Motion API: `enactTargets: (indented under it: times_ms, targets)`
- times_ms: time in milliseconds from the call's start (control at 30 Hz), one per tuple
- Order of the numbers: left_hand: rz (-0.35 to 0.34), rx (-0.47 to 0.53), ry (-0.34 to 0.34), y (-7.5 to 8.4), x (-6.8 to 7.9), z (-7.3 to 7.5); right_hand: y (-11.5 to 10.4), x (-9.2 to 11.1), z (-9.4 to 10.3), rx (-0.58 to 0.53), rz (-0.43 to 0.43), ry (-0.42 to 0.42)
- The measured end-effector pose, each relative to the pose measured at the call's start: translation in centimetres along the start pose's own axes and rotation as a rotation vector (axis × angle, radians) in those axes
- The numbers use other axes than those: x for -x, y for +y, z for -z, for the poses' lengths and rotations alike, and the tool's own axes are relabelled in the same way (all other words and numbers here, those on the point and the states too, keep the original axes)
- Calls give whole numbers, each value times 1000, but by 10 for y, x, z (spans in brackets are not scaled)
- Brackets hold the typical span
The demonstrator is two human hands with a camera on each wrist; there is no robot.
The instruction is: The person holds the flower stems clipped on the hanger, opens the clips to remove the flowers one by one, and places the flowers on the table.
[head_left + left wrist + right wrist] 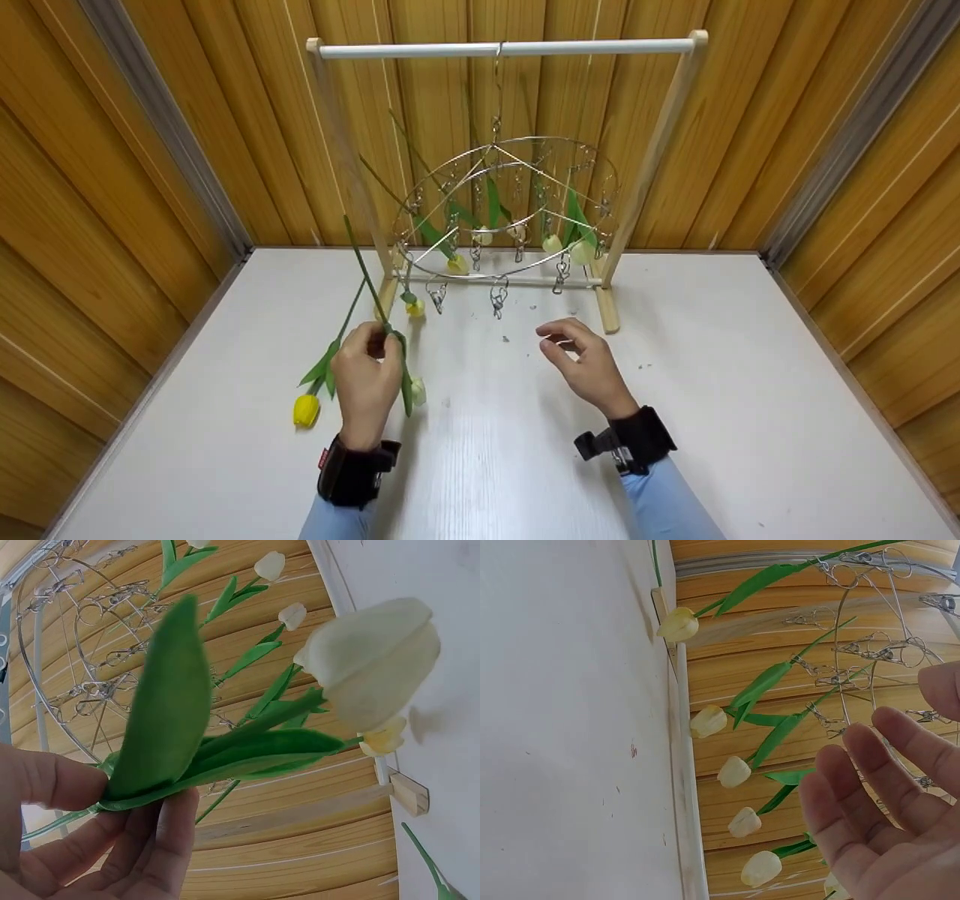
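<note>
Between thumb and fingers my left hand point(367, 386) pinches the green stem of a white artificial tulip point(418, 391), its head pointing down toward the table. In the left wrist view that tulip point(375, 664) shows large, with a broad green leaf by the thumb. My right hand point(589, 367) is held in the air with loosely bent fingers and holds nothing. Ahead of both hands a round wire hanger point(517, 266) with metal clips hangs from a hook. Several pale tulips point(735, 772) hang head down from its clips.
A wooden stand with a white crossbar point(420, 51) carries the hanger. A yellow tulip point(306, 411) lies on the white table point(712, 420) left of my left hand. Small bits are scattered on the tabletop. Wood-patterned walls point(97, 225) enclose the back and sides.
</note>
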State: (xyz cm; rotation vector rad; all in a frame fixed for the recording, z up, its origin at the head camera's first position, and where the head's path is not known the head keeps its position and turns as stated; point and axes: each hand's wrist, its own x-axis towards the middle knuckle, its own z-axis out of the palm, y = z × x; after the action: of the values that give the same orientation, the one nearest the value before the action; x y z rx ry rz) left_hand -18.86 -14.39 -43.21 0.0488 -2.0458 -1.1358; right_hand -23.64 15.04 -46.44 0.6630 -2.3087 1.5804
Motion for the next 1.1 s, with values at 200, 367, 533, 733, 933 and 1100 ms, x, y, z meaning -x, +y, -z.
enactTargets:
  times_ms: [200, 367, 533, 733, 933, 1100]
  targets:
    - [21, -56, -15, -7, -1, 2, 1, 0, -3, 21, 27, -6]
    - [40, -109, -54, -16, 1, 6, 3, 1, -9, 62, 41, -17]
    - [33, -155, -106, -26, 0, 9, 3, 3, -12, 139, 88, 1]
    - [47, -208, -189, -34, -7, 12, 7, 2, -14, 214, 135, 20]
    - [84, -256, -272, -42, -15, 13, 8, 3, -15, 229, 150, 26]
    - [111, -303, -331, -51, -23, 12, 9, 4, -17, 234, 129, 16]
